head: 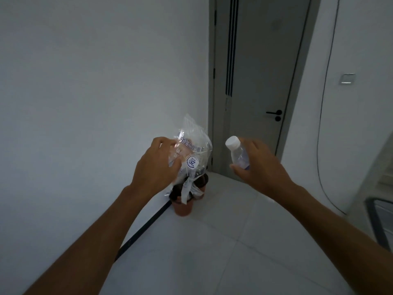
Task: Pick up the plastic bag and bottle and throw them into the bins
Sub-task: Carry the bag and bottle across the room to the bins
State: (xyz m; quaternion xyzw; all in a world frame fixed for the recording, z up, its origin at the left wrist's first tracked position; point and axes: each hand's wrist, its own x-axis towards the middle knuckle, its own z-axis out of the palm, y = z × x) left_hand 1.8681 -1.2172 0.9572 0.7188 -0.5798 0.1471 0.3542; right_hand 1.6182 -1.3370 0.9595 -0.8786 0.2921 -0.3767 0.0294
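A round white sticker (192, 162) ringed with dark blue dots is seen on the clear plastic bag (191, 150), and the figure "26" is printed on it in blue, turned upside down toward the camera. Further blue and pale printed characters are carried across the upper part of the bag, but they are inverted and too blurred to be read. The print on the bottle (238, 154) cannot be made out.

we are gripping a plastic bag (191, 152) in our left hand (156, 167) and a bottle (237, 152) in our right hand (257, 165) above two bins (182, 206).
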